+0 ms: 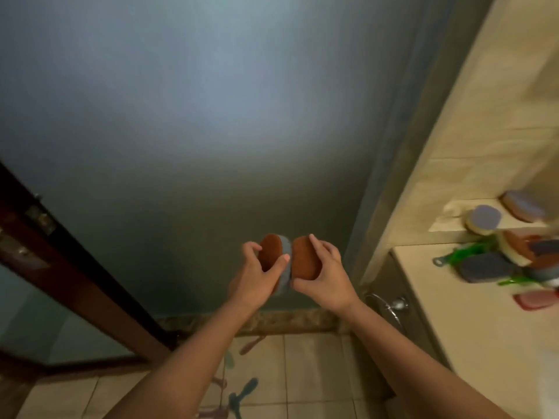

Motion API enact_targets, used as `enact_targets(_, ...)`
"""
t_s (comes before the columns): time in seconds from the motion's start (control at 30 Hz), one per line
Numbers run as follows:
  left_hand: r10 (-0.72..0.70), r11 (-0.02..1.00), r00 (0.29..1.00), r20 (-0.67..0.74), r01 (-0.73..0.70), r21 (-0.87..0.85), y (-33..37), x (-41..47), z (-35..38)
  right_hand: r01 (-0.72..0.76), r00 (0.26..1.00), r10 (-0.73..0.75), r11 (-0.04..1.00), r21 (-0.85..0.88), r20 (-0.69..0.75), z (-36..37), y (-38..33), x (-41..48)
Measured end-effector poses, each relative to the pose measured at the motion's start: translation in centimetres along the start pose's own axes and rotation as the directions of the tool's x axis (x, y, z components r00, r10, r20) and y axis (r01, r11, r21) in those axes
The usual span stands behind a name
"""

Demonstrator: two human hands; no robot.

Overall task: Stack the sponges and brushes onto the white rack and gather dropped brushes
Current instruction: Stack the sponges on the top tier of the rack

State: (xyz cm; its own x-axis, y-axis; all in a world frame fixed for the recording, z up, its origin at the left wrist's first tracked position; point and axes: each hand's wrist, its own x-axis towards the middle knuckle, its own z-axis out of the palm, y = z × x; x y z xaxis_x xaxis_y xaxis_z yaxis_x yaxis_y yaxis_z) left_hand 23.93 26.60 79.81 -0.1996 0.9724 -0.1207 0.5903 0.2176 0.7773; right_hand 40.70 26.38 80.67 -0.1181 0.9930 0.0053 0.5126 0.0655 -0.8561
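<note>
Directly ahead of the wearer, the left hand [257,276] grips a brown-and-grey sponge [270,252], fingers curled over its top edge and thumb pressed on its grey side. The right hand [325,273] clamps a second brown sponge [304,260] the same way. The two sponges touch edge to edge in mid-air.

Below, on the tiled floor [317,373], dropped brushes [242,394] lie between the forearms. To the right, the table [472,343] carries a loose heap of sponges [520,252], a green brush [462,255] and a reddish item [537,300]. A ledge [447,226] above it holds two more sponges [484,220]. A frosted door [211,116] fills the background.

With both hands full, shifting the pair into one hand to reach the floor could let a sponge slip. Adding carelessly to the untidy heap could also send more items off the table.

The white rack cannot be made out. The right edge is blurred and cut off, and the floor brushes are too smeared to count.
</note>
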Motion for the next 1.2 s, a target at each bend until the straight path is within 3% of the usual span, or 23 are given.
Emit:
enact_targets(0.17,0.165,0.986,0.984,0.073,-0.163,-0.026,7.5,-0.8,4.8,0.077,0.97,-0.078,0.997,-0.015,-0.231,-8.4,1.7,-2.6)
enact_targets(0.27,0.266,0.964,0.953,0.143,-0.259,-0.07,12.5,-1.8,8.0,0.051,0.928,-0.048,0.999,-0.002,-0.37,-13.6,2.6,-4.1)
enact_targets(0.43,0.437,0.897,0.873,0.214,-0.405,-0.18,20.3,-4.3,13.9,0.018,0.86,-0.043,0.998,-0.054,-0.508,-22.2,5.4,-6.9)
enact_targets(0.57,0.523,0.846,0.799,0.296,-0.445,-0.294,25.3,-6.2,18.6,-0.032,0.82,-0.024,0.996,-0.088,-0.571,-28.0,7.3,-10.2)
enact_targets(0.67,0.58,0.811,0.728,0.366,-0.471,-0.347,29.2,-7.9,22.1,-0.094,0.751,0.004,0.99,-0.101,-0.66,-31.9,8.4,-12.9)
enact_targets(0.87,0.713,0.7,0.518,0.472,-0.547,-0.458,36.4,-11.5,28.3,-0.213,0.545,0.039,0.972,-0.094,-0.838,-38.4,10.2,-18.1)
enact_targets(1.2,0.784,0.541,0.053,0.619,-0.547,-0.639,44.6,-18.1,34.2,-0.374,0.124,0.072,0.927,0.021,-0.99,-42.8,10.0,-26.0)
